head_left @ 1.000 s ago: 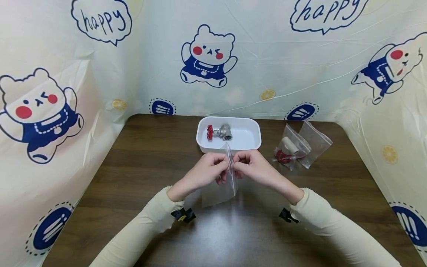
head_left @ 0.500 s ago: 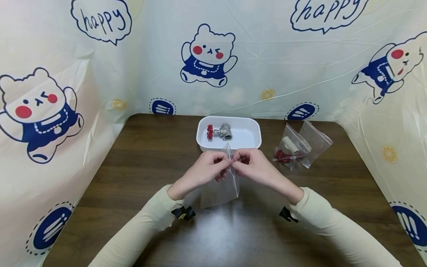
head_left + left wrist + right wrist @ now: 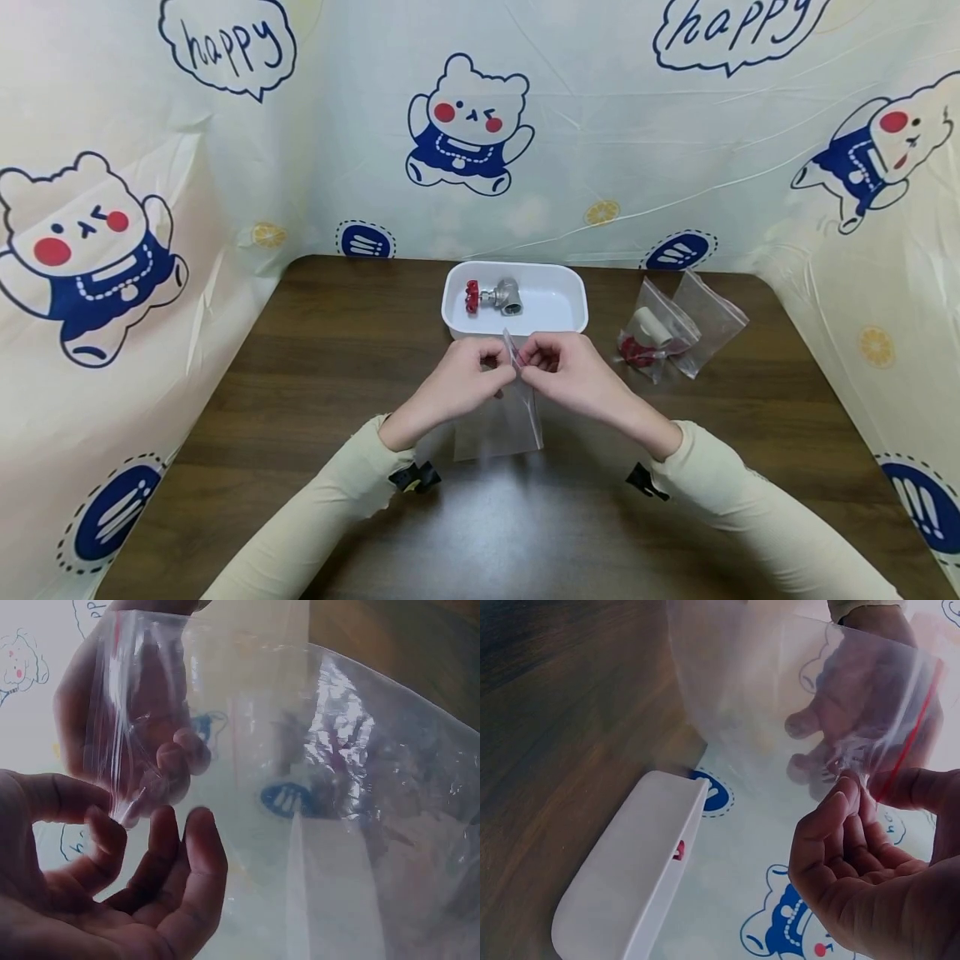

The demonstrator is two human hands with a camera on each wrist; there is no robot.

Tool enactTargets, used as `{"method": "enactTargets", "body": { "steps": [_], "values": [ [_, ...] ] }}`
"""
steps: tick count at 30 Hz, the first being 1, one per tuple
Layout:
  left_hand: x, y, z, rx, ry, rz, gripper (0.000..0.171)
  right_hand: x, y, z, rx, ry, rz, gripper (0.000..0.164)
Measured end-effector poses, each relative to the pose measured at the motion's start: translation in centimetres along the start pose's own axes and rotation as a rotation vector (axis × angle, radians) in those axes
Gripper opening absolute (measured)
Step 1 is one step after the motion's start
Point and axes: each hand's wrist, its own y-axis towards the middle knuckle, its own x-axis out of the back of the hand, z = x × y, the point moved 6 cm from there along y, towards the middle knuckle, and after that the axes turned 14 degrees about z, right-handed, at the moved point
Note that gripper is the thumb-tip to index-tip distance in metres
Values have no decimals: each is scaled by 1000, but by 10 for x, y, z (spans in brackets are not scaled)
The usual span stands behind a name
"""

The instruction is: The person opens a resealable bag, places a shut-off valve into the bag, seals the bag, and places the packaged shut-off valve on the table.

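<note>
A clear zip bag [image 3: 498, 429] with a red line along its zip edge hangs between my two hands, above the table in front of the tray. My left hand [image 3: 468, 375] pinches that edge between thumb and forefinger. From the other side my right hand [image 3: 568, 367] pinches the same edge, its fingertips close to the left ones. In the right wrist view the red zip line [image 3: 911, 735] runs down to the right thumb. The bag [image 3: 330, 750] looks flat, and I see nothing inside it. Behind the hands, a metal valve with a red handwheel [image 3: 495, 297] lies in the white tray.
The white tray [image 3: 555, 308] stands at the table's back edge. To its right lie a zip bag [image 3: 656, 329] holding a white cylinder and a red part, and another clear zip bag [image 3: 708, 321] partly under it. A printed curtain [image 3: 562, 167] surrounds the wooden table [image 3: 300, 400].
Both hands have risen slightly along the bag's zip edge and drawn closer together. The bag's lower part has swung a little to the right and turned flatter toward the head camera.
</note>
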Motion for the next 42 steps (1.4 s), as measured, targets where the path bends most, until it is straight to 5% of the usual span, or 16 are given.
{"method": "enactTargets", "body": {
  "steps": [6, 19, 24, 28, 42],
  "values": [
    [0, 0, 3, 7, -110, -9, 15, -1, -1, -1, 2, 3, -6, 5],
    [9, -3, 5, 11, 49, -30, 19, 2, -3, -5, -34, -50, -30, 4],
    [9, -2, 5, 6, 65, -20, 18, 1, -1, -2, 10, -32, -16, 13],
    [10, -3, 3, 2, 60, -25, 16, 1, -1, -3, 24, -33, -18, 4],
    [18, -6, 7, -1, 85, 33, 24, 14, -8, -8, -52, -103, -84, 10]
  ]
}}
